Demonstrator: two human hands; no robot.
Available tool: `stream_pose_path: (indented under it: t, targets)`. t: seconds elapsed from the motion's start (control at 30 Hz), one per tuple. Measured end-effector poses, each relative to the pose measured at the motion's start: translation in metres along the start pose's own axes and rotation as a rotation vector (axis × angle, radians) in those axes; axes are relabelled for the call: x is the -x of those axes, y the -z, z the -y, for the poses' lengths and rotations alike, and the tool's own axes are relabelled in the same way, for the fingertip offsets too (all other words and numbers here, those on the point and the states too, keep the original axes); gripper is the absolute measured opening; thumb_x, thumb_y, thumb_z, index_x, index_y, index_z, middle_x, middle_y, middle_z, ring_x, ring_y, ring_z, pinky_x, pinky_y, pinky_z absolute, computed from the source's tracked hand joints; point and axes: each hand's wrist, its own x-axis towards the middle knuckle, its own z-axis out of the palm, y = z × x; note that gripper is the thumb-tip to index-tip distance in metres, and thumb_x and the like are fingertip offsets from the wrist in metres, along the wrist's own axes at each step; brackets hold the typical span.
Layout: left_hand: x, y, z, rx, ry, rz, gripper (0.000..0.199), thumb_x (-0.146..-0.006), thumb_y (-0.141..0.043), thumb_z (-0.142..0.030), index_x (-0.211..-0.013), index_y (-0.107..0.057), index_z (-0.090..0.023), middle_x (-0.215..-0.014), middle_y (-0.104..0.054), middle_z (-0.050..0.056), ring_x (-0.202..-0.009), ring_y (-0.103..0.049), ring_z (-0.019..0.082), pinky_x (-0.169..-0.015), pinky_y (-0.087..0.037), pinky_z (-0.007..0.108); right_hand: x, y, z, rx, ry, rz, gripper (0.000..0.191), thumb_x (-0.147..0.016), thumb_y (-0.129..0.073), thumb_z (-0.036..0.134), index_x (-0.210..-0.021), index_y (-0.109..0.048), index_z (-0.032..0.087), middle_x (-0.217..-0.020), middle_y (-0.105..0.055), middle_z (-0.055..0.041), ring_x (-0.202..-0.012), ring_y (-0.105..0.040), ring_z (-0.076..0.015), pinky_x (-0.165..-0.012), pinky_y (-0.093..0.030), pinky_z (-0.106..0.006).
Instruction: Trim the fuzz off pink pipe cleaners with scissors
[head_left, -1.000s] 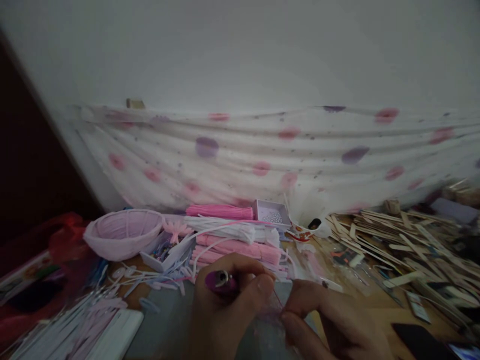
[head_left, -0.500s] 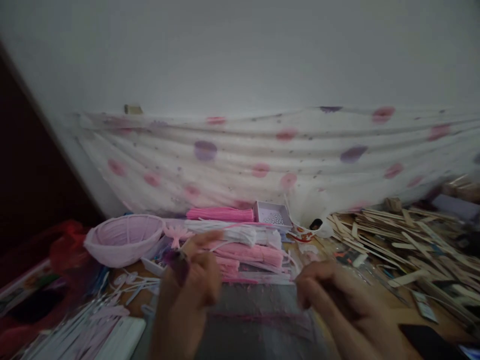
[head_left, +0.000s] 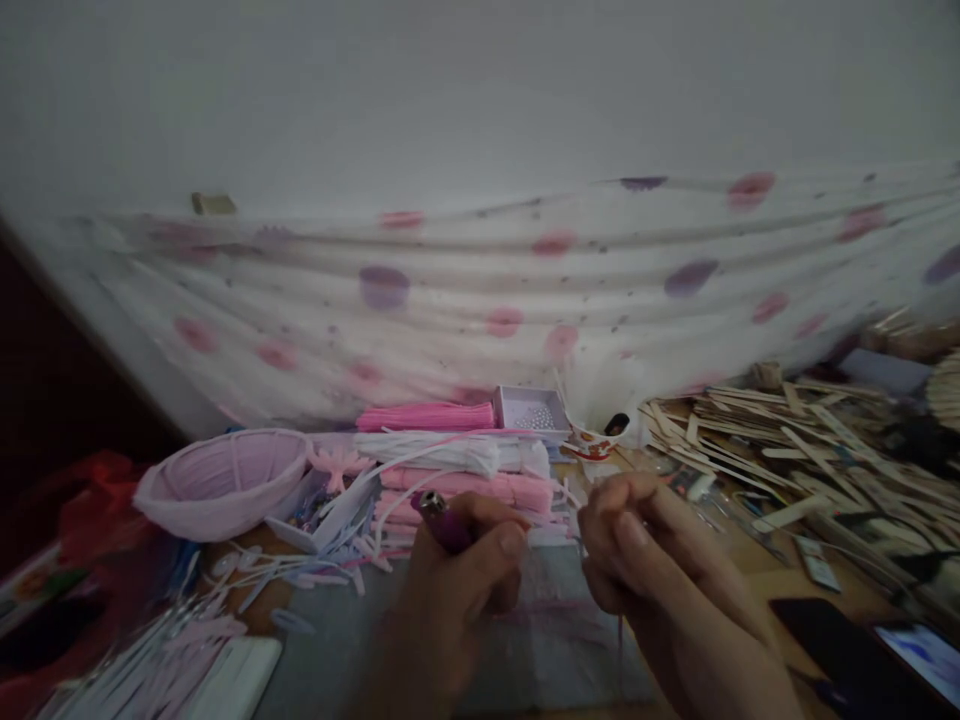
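In my left hand [head_left: 474, 580] is a purple lighter [head_left: 451, 528], tucked against the palm with its metal top pointing up and away. The thumb and forefinger of that hand meet near their tips; anything pinched there is too small to see. To the right, my right hand [head_left: 664, 570] is closed, thumb pressed on the curled fingers. A thin dark line shows below it, but what the fingers grip is hidden. Both hands are above a grey mat [head_left: 547, 650], apart from each other. Bundles of pink pipe cleaners [head_left: 469, 488] and white pipe cleaners [head_left: 427, 450] lie just beyond.
A pale pink bowl-shaped basket [head_left: 225, 490] stands at left. Behind the bundles is a white box [head_left: 531, 412] of beads. Wooden sticks [head_left: 750, 440] are heaped at right, near a dark phone [head_left: 840, 650]. A dotted cloth [head_left: 465, 300] hangs on the wall.
My left hand has moved right, towards my right hand, and its extended forefinger has curled in to the thumb. The view has shifted slightly. My right hand stays closed.
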Motion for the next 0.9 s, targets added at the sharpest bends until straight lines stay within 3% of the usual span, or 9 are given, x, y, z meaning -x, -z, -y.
stream_pose_path:
  t: [0.1,0.2,0.3,0.37,0.43,0.63,0.9]
  targets:
    - [-0.002,-0.008,0.004,-0.116,-0.194,-0.07,0.029,-0.052,-0.085,-0.04,-0.056,-0.066,-0.02,-0.042,-0.044,-0.006,-0.041,-0.033,0.006,-0.042,-0.024,0.021,0.0,-0.005,0.004,-0.091,-0.126,0.065,0.018,-0.087,-0.059,0.041,-0.089,-0.053,0.024,-0.063,-0.034,0.0063,-0.048,-0.027,-0.0057,-0.043,-0.024,-0.017]
    - [-0.004,-0.01,0.01,-0.361,-0.605,-0.125,0.02,-0.054,-0.086,-0.032,-0.052,-0.068,-0.023,-0.045,-0.056,-0.003,-0.044,-0.045,0.009,-0.046,-0.034,0.023,0.001,-0.006,0.006,-0.18,-0.184,0.202,0.018,-0.088,-0.057,0.041,-0.089,-0.051,0.024,-0.061,-0.032,0.0073,-0.047,-0.023,-0.0059,-0.041,-0.022,-0.017]
    - [-0.004,-0.006,0.017,-0.555,-0.998,-0.01,0.013,-0.068,-0.077,-0.034,-0.066,-0.071,-0.023,-0.045,-0.06,-0.002,-0.042,-0.047,0.01,-0.047,-0.037,0.024,0.004,-0.005,0.008,-0.262,-0.277,0.269,0.02,-0.088,-0.057,0.042,-0.09,-0.049,0.024,-0.063,-0.034,0.007,-0.047,-0.026,-0.0057,-0.041,-0.024,-0.016]
    - [-0.002,-0.004,0.021,-0.634,-1.159,0.062,0.014,-0.075,-0.072,-0.035,-0.075,-0.071,-0.021,-0.047,-0.061,-0.002,-0.04,-0.048,0.009,-0.045,-0.036,0.024,0.007,-0.004,0.009,-0.306,-0.33,0.294,0.021,-0.087,-0.058,0.042,-0.091,-0.05,0.024,-0.066,-0.037,0.0064,-0.048,-0.029,-0.0051,-0.041,-0.026,-0.016]
    - [0.0,-0.003,0.023,-0.68,-1.218,0.068,0.014,-0.078,-0.069,-0.034,-0.078,-0.069,-0.019,-0.049,-0.06,-0.002,-0.041,-0.048,0.009,-0.044,-0.037,0.024,0.009,-0.004,0.01,-0.326,-0.349,0.308,0.02,-0.088,-0.057,0.041,-0.091,-0.05,0.023,-0.068,-0.038,0.0058,-0.05,-0.03,-0.0048,-0.042,-0.026,-0.015]
    - [-0.003,-0.002,0.02,-0.801,-1.213,0.059,0.02,-0.083,-0.063,-0.037,-0.075,-0.064,-0.018,-0.05,-0.057,-0.002,-0.042,-0.045,0.008,-0.041,-0.034,0.023,0.008,-0.006,0.011,-0.305,-0.232,0.35,0.022,-0.082,-0.068,0.031,-0.093,-0.051,0.022,-0.068,-0.036,0.0067,-0.053,-0.028,-0.0037,-0.046,-0.025,-0.015]
    - [-0.007,-0.001,0.016,-0.792,-1.194,0.056,0.011,-0.08,-0.067,-0.029,-0.078,-0.067,-0.019,-0.053,-0.06,-0.004,-0.042,-0.049,0.008,-0.041,-0.037,0.021,0.004,-0.001,0.01,-0.325,-0.278,0.39,0.024,-0.084,-0.066,0.032,-0.098,-0.049,0.022,-0.073,-0.042,0.0062,-0.05,-0.029,-0.0015,-0.044,-0.023,-0.016]
